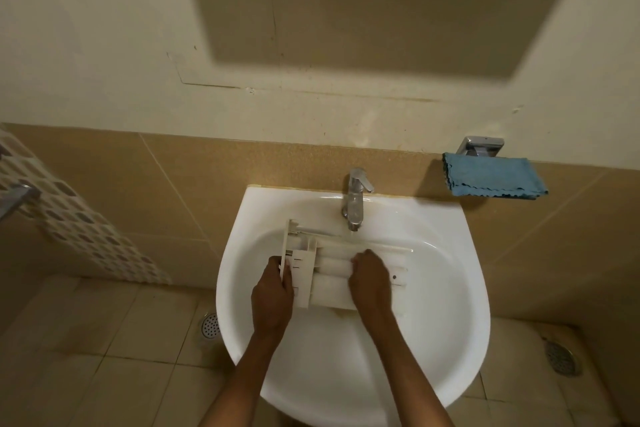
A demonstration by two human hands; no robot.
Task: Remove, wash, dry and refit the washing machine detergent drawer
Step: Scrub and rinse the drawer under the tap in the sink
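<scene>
The white plastic detergent drawer point(329, 267) lies sideways in the white washbasin point(433, 340), its front panel at the left, just below the chrome tap point(355, 201). My left hand point(273, 295) grips the drawer's front panel at the left end. My right hand point(370, 281) is closed over the drawer's middle, knuckles up. I cannot tell whether water runs from the tap. The drawer's near edge is partly hidden by my hands.
A folded blue cloth point(493, 175) rests on a chrome wall holder point(479, 146) right of the basin. A patterned towel point(69, 215) hangs on a rail at the left. Floor drains point(210, 325) sit in the tiled floor on both sides.
</scene>
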